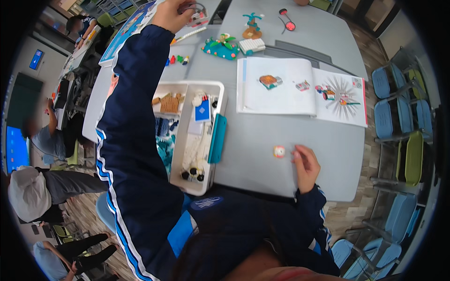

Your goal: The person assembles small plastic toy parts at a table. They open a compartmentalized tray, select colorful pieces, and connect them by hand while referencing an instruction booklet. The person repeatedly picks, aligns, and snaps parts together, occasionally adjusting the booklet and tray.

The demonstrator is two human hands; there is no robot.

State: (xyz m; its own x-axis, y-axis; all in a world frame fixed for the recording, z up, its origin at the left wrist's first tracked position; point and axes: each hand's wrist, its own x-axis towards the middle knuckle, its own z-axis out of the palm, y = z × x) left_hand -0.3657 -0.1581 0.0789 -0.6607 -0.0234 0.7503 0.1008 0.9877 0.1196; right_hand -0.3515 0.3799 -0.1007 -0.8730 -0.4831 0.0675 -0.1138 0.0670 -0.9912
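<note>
My left arm stretches to the far left of the table. There my left hand (174,15) closes its fingers at a small clear-and-red piece (199,15) with a dark curved strip; its kind is hard to make out. At the near right, my right hand (306,167) rests over the grey table (262,136) with loosely curled fingers apart and nothing in them. Just left of its fingertips lies a small round white and orange piece (279,151). An open instruction booklet (276,100) with pictures of brick models lies beyond the right hand.
A white sorting tray (219,100) of bricks with a teal latch (217,139) stands before me. Farther back are a teal plant model (222,48), a palm-tree model (252,27), a white brick block (252,45) and small coloured figures (177,60). Blue chairs (391,100) line the right.
</note>
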